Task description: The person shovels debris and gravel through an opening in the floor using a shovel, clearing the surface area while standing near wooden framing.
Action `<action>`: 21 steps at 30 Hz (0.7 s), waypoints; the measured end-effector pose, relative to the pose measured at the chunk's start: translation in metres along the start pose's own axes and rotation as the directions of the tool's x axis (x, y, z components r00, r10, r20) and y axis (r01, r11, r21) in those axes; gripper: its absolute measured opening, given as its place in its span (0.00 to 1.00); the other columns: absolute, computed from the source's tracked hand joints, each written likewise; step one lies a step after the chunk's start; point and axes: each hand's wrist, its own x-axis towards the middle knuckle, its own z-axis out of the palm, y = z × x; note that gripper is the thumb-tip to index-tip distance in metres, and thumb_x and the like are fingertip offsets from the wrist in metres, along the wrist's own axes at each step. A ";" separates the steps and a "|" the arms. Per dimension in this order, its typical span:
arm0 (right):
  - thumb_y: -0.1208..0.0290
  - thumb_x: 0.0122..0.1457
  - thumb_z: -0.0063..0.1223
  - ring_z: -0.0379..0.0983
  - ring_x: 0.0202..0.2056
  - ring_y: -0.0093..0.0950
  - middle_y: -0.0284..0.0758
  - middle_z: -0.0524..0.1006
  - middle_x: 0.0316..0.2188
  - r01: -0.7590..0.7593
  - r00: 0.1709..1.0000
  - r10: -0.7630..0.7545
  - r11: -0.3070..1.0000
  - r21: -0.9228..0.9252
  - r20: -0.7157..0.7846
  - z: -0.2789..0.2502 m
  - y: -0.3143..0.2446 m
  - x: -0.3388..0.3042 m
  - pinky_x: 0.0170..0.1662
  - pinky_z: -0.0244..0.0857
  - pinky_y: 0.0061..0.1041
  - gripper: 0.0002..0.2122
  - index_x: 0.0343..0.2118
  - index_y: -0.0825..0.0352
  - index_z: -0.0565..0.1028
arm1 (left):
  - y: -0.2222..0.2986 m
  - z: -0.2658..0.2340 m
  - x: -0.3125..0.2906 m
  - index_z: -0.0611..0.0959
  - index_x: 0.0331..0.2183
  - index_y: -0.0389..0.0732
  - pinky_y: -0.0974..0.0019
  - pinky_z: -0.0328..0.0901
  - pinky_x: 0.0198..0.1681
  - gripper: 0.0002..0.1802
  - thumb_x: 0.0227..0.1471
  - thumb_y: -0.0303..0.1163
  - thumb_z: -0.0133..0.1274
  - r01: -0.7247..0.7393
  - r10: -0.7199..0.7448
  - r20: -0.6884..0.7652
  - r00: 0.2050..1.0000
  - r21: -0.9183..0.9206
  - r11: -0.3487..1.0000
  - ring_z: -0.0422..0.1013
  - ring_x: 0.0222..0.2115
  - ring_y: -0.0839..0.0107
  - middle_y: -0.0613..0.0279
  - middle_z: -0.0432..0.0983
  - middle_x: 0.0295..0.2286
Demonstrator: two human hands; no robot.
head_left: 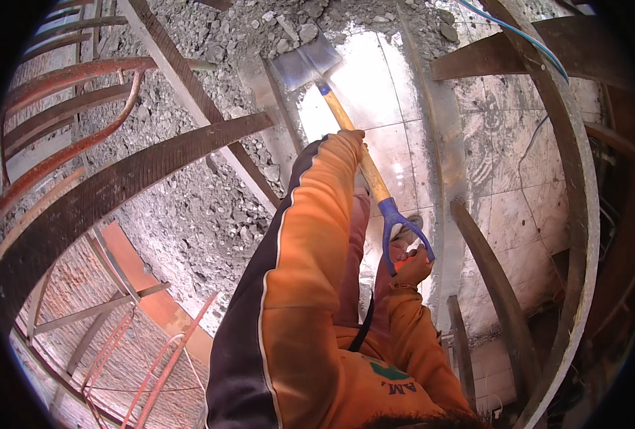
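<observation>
A shovel runs from the rubble's edge back toward my body, with a wooden shaft [372, 176], a blue D-shaped handle [391, 211] and a grey metal blade [307, 62]. My left hand [348, 140] is wrapped round the shaft partway down, below the blue collar. At the near end my right hand [412, 266] grips the handle's crossbar. The blade lies at the border between the grey rubble [289, 28] and the pale tiled floor [389, 93]. Both arms wear orange sleeves, the left one with a dark outer stripe.
Loose broken rubble [203, 207] spreads over the left side. Dark wooden beams [128, 161] cross on the left, and a long curved beam [582, 207] stands on the right. Red metal bars [67, 154] are at the far left. A blue cable [521, 36] hangs at the upper right.
</observation>
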 end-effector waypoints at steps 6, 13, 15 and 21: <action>0.71 0.49 0.46 0.57 0.10 0.23 0.29 0.60 0.12 0.071 0.989 -0.082 0.993 -0.094 -0.125 -0.078 0.041 0.030 0.13 0.55 0.23 0.06 0.20 0.64 0.64 | -0.069 0.006 -0.036 0.69 0.30 0.32 0.64 0.62 0.11 0.13 0.39 0.22 0.53 -0.343 0.347 -0.012 0.938 0.132 0.930 0.68 0.13 0.66 0.57 0.67 0.18; 0.70 0.50 0.45 0.56 0.10 0.21 0.29 0.60 0.13 0.148 0.986 -0.157 0.980 -0.131 -0.064 -0.052 0.043 0.054 0.12 0.54 0.22 0.06 0.21 0.64 0.63 | -0.047 0.015 -0.004 0.66 0.31 0.32 0.64 0.60 0.17 0.12 0.46 0.28 0.47 -0.143 0.144 0.064 0.987 -0.018 0.990 0.63 0.15 0.65 0.57 0.67 0.19; 0.71 0.49 0.46 0.55 0.10 0.21 0.29 0.60 0.13 -0.011 0.998 0.009 1.000 -0.020 -0.063 -0.075 0.044 0.066 0.12 0.53 0.22 0.06 0.21 0.64 0.63 | -0.069 0.009 -0.031 0.65 0.35 0.32 0.64 0.60 0.18 0.14 0.47 0.31 0.46 -0.382 0.398 -0.048 0.916 0.197 0.903 0.63 0.16 0.64 0.57 0.67 0.19; 0.73 0.47 0.46 0.54 0.11 0.20 0.29 0.61 0.13 -0.019 1.000 0.019 1.000 -0.003 -0.002 -0.055 0.038 0.072 0.11 0.52 0.21 0.04 0.21 0.64 0.64 | -0.054 -0.011 -0.010 0.68 0.41 0.39 0.59 0.65 0.30 0.21 0.44 0.37 0.50 -0.199 0.172 0.106 0.979 0.364 0.910 0.70 0.31 0.60 0.57 0.72 0.29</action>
